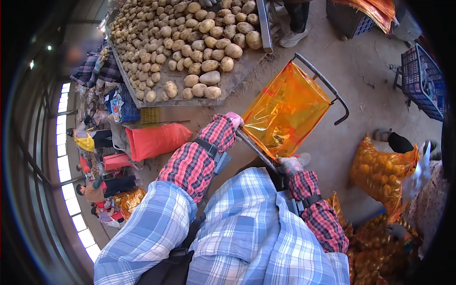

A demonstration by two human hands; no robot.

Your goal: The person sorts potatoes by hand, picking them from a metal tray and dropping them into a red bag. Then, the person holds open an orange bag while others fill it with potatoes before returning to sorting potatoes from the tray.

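Observation:
A shiny orange see-through bag (285,107) hangs stretched over a dark metal frame (327,85) in front of me. My left hand (233,119), in a pinkish glove, is closed at the bag's near left corner, by the frame's near bar. At the near right corner, my right hand (290,166) is closed around the bag's edge and the bar, also gloved. Inside the bag I make out only creased film and a few darker patches. Beyond it, a metal-edged sorting table (242,78) carries a heap of potatoes (190,47).
A filled orange bag of potatoes (382,168) stands on the right, by a person's gloved hand (396,231). Blue crates (422,83) are at the upper right. Another person's shoe (293,38) is by the table. Red sacks (156,140) and several people are at left.

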